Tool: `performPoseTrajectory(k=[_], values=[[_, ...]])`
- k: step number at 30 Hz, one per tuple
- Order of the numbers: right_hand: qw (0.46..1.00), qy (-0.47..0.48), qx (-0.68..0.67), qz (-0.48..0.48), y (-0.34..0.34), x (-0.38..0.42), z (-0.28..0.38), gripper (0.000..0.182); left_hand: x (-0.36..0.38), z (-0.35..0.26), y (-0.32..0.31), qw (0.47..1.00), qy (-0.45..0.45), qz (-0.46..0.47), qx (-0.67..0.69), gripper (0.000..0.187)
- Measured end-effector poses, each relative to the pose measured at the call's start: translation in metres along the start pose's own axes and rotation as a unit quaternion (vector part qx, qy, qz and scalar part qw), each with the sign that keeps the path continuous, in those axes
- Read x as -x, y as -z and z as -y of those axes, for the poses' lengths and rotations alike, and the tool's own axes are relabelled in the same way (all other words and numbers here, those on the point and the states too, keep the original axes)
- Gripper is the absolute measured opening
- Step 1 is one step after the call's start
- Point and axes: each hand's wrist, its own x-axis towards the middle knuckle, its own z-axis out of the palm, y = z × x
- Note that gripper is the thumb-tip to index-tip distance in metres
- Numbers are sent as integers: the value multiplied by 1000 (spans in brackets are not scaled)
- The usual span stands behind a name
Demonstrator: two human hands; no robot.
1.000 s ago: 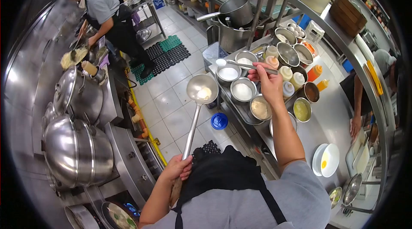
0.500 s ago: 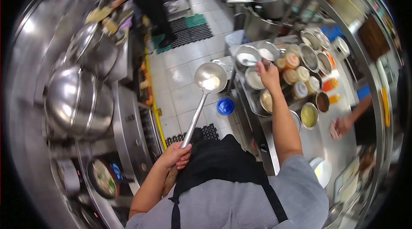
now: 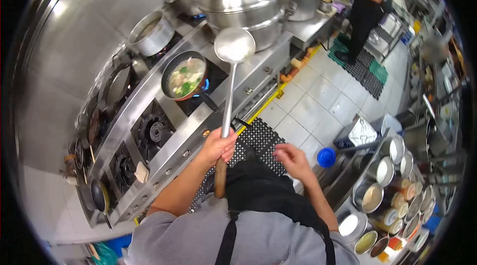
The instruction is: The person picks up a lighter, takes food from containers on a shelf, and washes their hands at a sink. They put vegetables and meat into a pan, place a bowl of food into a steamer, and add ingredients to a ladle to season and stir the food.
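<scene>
My left hand (image 3: pixel 218 146) is wrapped round the long metal handle of a ladle (image 3: pixel 230 93), just above its wooden grip. The ladle's round bowl points away from me, in front of the big steamer pot; glare keeps me from telling what is in it. Beyond the handle, to its left, a frying pan (image 3: pixel 186 75) with white pieces, green leaves and broth sits on a lit burner. My right hand (image 3: pixel 294 160) hovers in front of my apron over the floor mat, fingers loosely bent and apart, with nothing visible in it.
A stove (image 3: pixel 164 126) with several burners runs along my left. A lidded steamer pot (image 3: pixel 243 4) and a saucepan (image 3: pixel 151 34) stand on it. To the right is a counter of metal containers (image 3: pixel 368 196) and bottles. A blue lid (image 3: pixel 326 157) shows below. Another person (image 3: pixel 370 11) stands farther off.
My view has turned left, from the counter to the stove. My right hand has come back from the containers to my front. The ladle, still in my left hand, now points toward the stove.
</scene>
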Motion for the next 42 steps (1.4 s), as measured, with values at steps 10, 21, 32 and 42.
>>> performPoseTrajectory(k=[10, 21, 32, 42], values=[[981, -92, -84, 149, -149, -123, 117, 22, -49, -65, 95, 947, -255, 16, -195, 49], [945, -85, 317, -1, -173, -210, 51, 25, 136, 30, 513, 677, -171, -670, -251, 35], [952, -202, 210, 93, -193, -265, 86, 16, 158, 184, 494, 509, 92, -712, -476, 60], [794, -434, -330, 270, -77, -324, 75, 11, 24, 150, 365, 513, -7, -700, -496, 57]])
